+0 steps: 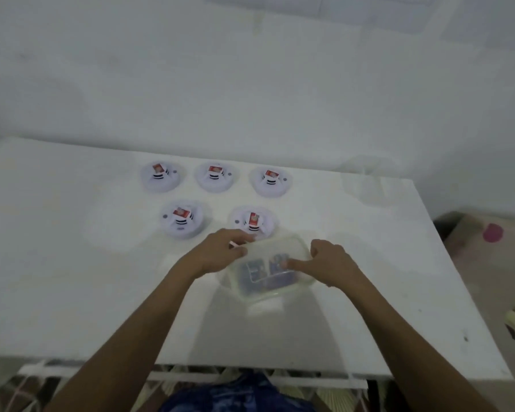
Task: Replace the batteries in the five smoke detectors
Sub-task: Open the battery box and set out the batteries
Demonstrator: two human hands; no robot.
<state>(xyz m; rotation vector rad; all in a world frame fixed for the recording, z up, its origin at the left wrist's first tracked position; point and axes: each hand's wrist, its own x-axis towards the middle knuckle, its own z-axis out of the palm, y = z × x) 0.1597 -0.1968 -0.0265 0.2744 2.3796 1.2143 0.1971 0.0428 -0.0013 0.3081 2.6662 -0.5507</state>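
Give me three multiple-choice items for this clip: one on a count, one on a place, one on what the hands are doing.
1. How many smoke detectors lie on the table?
A. three
B. five
C. seven

2. Where is the clear box relative to the smoke detectors?
A. behind them, by the wall
B. among them, in the back row
C. in front of them, nearer the person

3. What are the left hand and right hand doing?
A. both grip the clear box
B. each lifts a smoke detector
C. both hang off the table

Answers:
1 B, three stand in the back row and two in front.
2 C, it sits between the front row and the table's near edge.
3 A, fingers of both curl at its rim.
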